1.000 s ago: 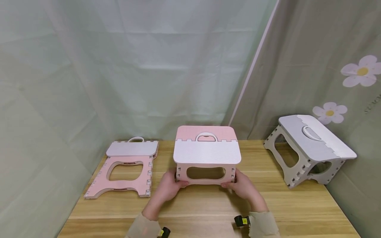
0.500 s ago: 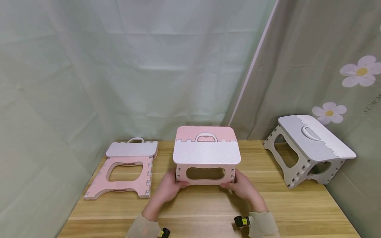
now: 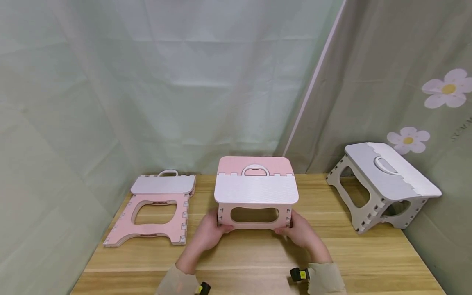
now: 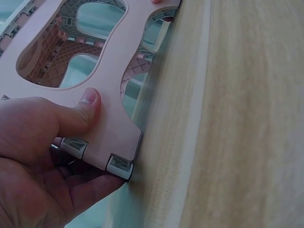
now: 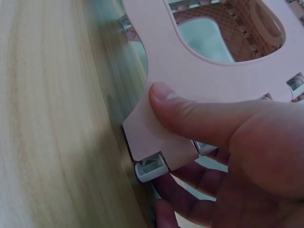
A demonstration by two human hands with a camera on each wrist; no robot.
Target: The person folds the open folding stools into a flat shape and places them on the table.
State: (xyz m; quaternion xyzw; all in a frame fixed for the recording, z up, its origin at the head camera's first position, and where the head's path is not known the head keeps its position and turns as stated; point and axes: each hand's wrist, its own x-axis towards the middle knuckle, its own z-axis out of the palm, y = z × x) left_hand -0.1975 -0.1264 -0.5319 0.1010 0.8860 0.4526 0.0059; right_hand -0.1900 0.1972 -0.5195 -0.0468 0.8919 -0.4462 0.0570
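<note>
An unfolded pink and white folding stool stands upright on the wooden table, its white carry handle on top. My left hand grips its near left leg corner; in the left wrist view the thumb lies on the pink leg panel with fingers behind the edge. On the other side my right hand holds the near right corner the same way, its thumb pressed on the panel just above the foot. Most of the other fingers are hidden behind the legs.
At the left, a second pink and white folding stool lies folded flat on the table. An unfolded grey and white folding stool stands at the right, near the curtain. Pale green curtains hang behind and on both sides.
</note>
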